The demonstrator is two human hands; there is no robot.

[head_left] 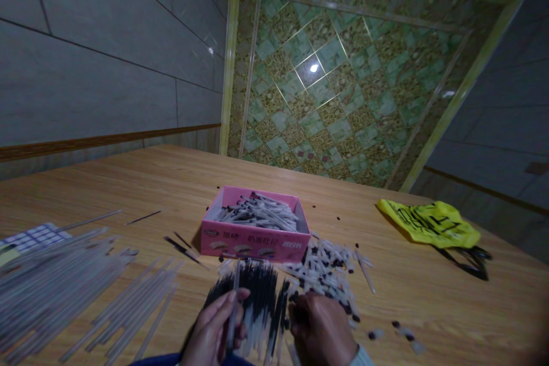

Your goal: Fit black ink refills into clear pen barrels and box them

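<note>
My left hand (212, 326) is closed around a clear, thin plastic tube (234, 311), held nearly upright. Fingers curled, my right hand (323, 326) is beside a heap of small white and black pieces (330, 269); what it grips, if anything, is hidden. Between and behind both hands lies a bundle of thin black-and-clear sticks that look like pen refills (262, 286). Just beyond stands a pink cardboard box (253, 245), filled with whitish sticks, some black-tipped (261, 211). Loose clear tubes (139, 303) lie left of my left hand.
A larger spread of clear tubes (64, 291) covers the wooden table's (141, 183) left side, near a blue-and-white checked item (36, 235). Dark thin sticks (182, 246) lie left of the box. A yellow bag (429, 223) with black straps rests at right.
</note>
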